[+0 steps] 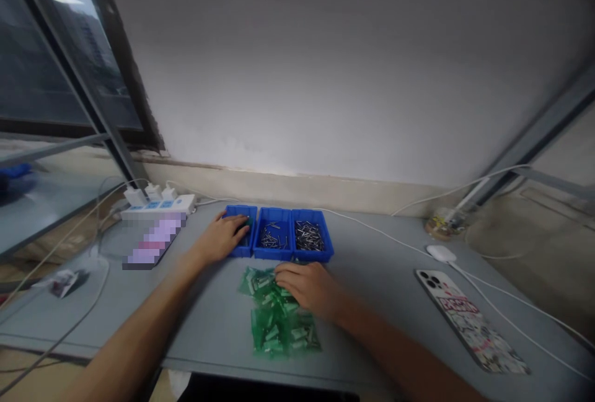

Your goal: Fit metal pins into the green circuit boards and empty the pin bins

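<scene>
This looks like a plain indoor workroom, with a grey table (pixel 372 284) against a bare wall (pixel 325 67) by a window (pixel 69 61) holding blue parts bins (pixel 274 253), a power strip (pixel 158 205) and a smartphone (pixel 469 321).

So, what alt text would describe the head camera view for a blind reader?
A person's left hand rests on the leftmost of three blue bins, and the right hand touches a pile of small green plastic packets. The other two bins hold metal pins.

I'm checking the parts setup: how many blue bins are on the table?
3, side by side near the far edge of the table: the left bin under the left hand, then the middle bin and right bin, both holding metal pins.
</scene>
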`<state>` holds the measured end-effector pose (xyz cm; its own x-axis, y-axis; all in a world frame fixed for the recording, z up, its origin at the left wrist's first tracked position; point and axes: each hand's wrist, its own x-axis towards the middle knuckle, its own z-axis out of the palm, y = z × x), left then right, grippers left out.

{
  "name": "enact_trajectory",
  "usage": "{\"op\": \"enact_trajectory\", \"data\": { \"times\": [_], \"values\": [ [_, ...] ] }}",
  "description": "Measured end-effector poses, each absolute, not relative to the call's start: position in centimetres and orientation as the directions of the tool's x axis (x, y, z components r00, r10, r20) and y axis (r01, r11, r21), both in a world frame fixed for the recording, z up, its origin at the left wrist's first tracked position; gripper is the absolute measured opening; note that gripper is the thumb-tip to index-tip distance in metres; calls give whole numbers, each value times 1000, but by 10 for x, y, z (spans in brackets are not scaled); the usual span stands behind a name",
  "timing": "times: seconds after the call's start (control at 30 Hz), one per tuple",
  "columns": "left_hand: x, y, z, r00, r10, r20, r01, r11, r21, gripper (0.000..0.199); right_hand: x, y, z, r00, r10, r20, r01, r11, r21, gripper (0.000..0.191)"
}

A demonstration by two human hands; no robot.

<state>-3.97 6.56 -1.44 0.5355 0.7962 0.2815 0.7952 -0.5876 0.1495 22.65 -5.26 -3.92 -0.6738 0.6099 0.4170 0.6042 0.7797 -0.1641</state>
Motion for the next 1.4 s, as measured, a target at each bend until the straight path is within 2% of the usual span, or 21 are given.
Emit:
{"op": "enact_trajectory", "data": {
  "times": [0.1,0.2,0.3,0.4,0.6,0.7,0.87,0.97,1.07,1.17,1.3,1.4],
  "values": [
    [-40,66,-14,543,787,292,780,-602,170,42,225,-53,-40,-673,602,430,598,785,-163,22],
    [-40,67,-13,551,773,314,756,-622,205,41,223,-52,-40,-614,600,513,603,776,-186,20],
    [-38,68,-13,555,768,319,750,-628,207,42,222,-52,-37,-482,612,627,613,747,-258,18],
    [-37,67,-11,551,765,332,751,-629,202,43,224,-53,-33,-379,637,671,612,716,-334,17],
    [-26,50,6,484,690,539,715,-666,211,34,228,-52,-31,-212,735,644,629,607,-486,16],
    [-16,37,11,522,569,635,598,-775,204,30,231,-50,-30,-160,762,628,615,575,-540,16],
    [2,20,8,735,323,597,335,-938,95,35,237,-45,-28,-73,806,587,602,505,-618,16],
    [8,13,6,766,254,590,280,-959,49,33,240,-43,-28,-34,835,550,561,471,-681,17],
    [9,9,6,756,243,608,284,-958,30,28,239,-45,-28,-34,857,515,525,454,-720,18],
    [9,9,6,729,260,634,299,-953,48,23,239,-48,-27,-57,832,552,534,493,-688,19],
    [9,12,3,690,314,652,325,-939,108,19,240,-52,-28,-194,756,625,614,590,-524,27],
    [10,11,1,659,353,664,337,-928,160,24,242,-51,-30,-256,729,635,659,612,-437,26]
  ]
}}
